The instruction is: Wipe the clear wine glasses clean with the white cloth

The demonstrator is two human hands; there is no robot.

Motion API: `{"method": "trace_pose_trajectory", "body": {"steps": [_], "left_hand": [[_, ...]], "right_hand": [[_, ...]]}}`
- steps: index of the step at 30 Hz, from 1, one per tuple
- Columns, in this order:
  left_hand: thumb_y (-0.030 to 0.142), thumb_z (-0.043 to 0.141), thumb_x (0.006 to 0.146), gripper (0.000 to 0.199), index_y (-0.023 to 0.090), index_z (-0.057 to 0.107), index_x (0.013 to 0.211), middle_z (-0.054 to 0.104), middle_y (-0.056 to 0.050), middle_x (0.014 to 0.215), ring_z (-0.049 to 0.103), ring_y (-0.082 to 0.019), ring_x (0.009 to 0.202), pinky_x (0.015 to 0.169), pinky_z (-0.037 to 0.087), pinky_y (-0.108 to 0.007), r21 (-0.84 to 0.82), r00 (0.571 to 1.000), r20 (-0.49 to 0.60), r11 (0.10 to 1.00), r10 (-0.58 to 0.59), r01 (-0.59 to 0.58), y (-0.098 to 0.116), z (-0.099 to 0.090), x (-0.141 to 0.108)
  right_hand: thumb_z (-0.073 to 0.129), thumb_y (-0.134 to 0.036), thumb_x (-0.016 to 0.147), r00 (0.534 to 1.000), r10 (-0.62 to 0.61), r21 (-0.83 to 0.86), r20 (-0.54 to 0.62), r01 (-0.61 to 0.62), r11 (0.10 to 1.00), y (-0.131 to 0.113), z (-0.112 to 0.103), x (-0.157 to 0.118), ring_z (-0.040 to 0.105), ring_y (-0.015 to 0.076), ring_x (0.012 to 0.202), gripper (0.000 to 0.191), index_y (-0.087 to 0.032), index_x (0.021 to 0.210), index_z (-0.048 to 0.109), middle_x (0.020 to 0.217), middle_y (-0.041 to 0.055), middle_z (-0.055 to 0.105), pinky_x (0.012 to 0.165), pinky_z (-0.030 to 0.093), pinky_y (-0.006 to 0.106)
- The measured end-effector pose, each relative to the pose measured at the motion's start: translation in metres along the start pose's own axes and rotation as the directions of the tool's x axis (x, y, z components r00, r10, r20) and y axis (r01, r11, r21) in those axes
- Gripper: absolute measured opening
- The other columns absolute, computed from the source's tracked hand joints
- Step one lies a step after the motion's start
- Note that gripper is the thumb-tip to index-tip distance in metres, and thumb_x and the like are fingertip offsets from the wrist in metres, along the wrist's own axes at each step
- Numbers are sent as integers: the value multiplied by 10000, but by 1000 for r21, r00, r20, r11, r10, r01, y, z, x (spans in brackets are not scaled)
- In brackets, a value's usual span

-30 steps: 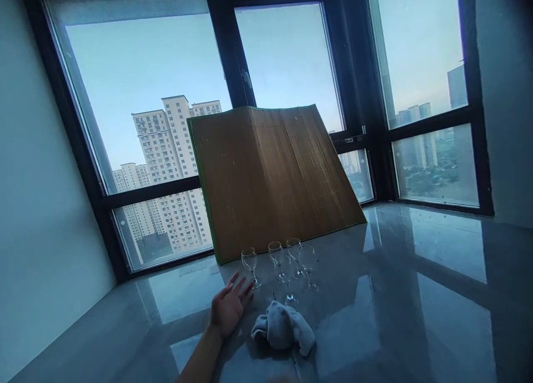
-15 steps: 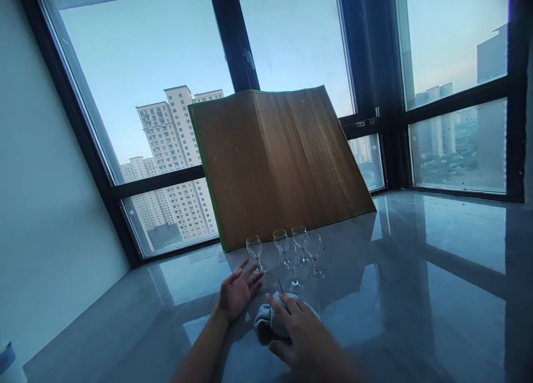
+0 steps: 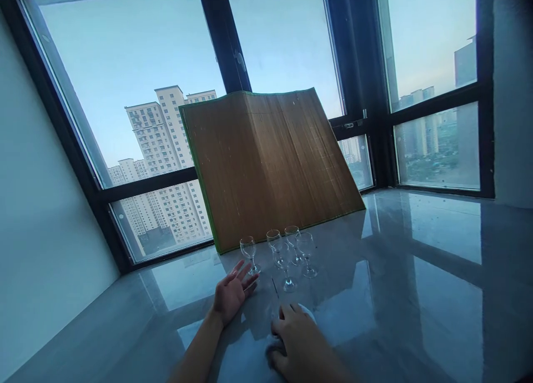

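Observation:
My left hand (image 3: pixel 233 294) is open, palm up and fingers spread, beside the base of the leftmost stemmed glass (image 3: pixel 248 248). To its right, my right hand (image 3: pixel 295 327) is closed with curled fingers around a pale cloth, which the hand almost wholly hides. A curved white edge (image 3: pixel 308 312) shows just beyond its knuckles; I cannot tell whether it is cloth or a dish. A thin dark stick (image 3: pixel 275 286) points up in front of that hand. Several small clear stemmed glasses stand upright in a cluster, the nearest glass (image 3: pixel 288 283) being closest to the stick.
A large brown board (image 3: pixel 270 166) with green edging leans against the window behind the glasses. The glossy grey surface (image 3: pixel 387 316) carries bright window reflections. Dark window frames (image 3: pixel 375 150) rise behind, and a pale wall (image 3: pixel 50 205) closes the left side.
My right hand has curled from lying spread over the cloth, and the cloth is now mostly out of sight behind it. My left hand stays open. The view has turned slightly right.

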State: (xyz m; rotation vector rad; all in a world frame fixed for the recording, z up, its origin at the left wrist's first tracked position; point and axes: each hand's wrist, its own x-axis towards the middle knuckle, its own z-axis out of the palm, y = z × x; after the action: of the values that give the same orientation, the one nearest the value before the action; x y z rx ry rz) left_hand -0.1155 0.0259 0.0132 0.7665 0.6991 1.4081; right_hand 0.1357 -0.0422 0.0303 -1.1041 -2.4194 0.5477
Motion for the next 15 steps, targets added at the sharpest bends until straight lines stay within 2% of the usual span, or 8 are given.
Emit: {"method": "trace_pose_trajectory", "body": {"steps": [3, 5, 6, 8, 10, 11, 13, 15], "left_hand": [[325, 641, 824, 487, 215, 544, 1288, 608, -139, 1392, 709, -235, 994, 936, 531, -414, 205, 992, -105, 978, 70, -47, -7, 4, 5], [336, 649, 798, 424, 208, 586, 1198, 654, -130, 1286, 701, -228, 905, 854, 556, -413, 446, 951, -220, 889, 219, -102, -14, 6, 9], [337, 649, 785, 380, 207, 617, 1141, 668, -123, 1235, 691, -238, 894, 837, 559, -426, 593, 913, -238, 794, 330, -133, -17, 6, 10], [324, 649, 765, 286, 216, 681, 1029, 686, -113, 1158, 665, -283, 975, 916, 533, -482, 840, 839, -125, 507, 530, -195, -22, 6, 11], [313, 680, 748, 264, 244, 732, 998, 688, -119, 1184, 597, -344, 1172, 1096, 404, -553, 935, 802, 69, 241, 594, -260, -25, 3, 11], [317, 708, 737, 291, 264, 747, 1021, 674, -122, 1244, 529, -374, 1283, 1168, 298, -585, 944, 804, 129, 175, 580, -278, -26, 2, 11], [337, 766, 714, 387, 305, 751, 1100, 616, -120, 1380, 371, -415, 1438, 1228, 72, -619, 946, 848, 151, 175, 508, -273, -28, -2, 12], [364, 792, 711, 443, 338, 739, 1150, 585, -107, 1434, 288, -424, 1490, 1213, -96, -614, 931, 901, 118, 269, 418, -247, -30, -6, 13]], "right_hand": [[636, -294, 796, 999, 40, -18, -24, -40, 999, 0, 1, 2, 571, 311, 1119, 217, -197, 941, 763, 1203, 129, 650, 931, 463, 426], [605, -266, 816, 997, 71, -47, -42, -73, 996, 5, -2, 3, 574, 310, 1121, 227, -193, 969, 756, 1224, 135, 648, 937, 462, 430], [583, -235, 827, 995, 92, -66, -49, -96, 993, 9, -5, 3, 578, 309, 1120, 238, -189, 988, 751, 1230, 140, 650, 938, 462, 431], [540, -149, 830, 988, 144, -107, -60, -150, 983, 21, -13, 2, 589, 305, 1119, 289, -179, 1038, 738, 1226, 147, 659, 938, 465, 424], [492, -65, 817, 975, 196, -133, -102, -209, 969, 37, -21, 0, 601, 291, 1120, 409, -192, 1136, 714, 1225, 134, 669, 940, 467, 414], [484, -47, 808, 970, 208, -136, -126, -224, 965, 45, -25, -1, 601, 289, 1137, 467, -204, 1195, 693, 1241, 124, 669, 959, 462, 420], [498, -64, 809, 957, 230, -164, -176, -259, 952, 58, -32, -6, 575, 315, 1210, 552, -218, 1322, 633, 1293, 124, 659, 1034, 419, 492], [535, -125, 821, 938, 277, -182, -209, -316, 931, 66, -37, -11, 534, 353, 1279, 566, -226, 1374, 601, 1334, 132, 647, 1107, 333, 583]]}}
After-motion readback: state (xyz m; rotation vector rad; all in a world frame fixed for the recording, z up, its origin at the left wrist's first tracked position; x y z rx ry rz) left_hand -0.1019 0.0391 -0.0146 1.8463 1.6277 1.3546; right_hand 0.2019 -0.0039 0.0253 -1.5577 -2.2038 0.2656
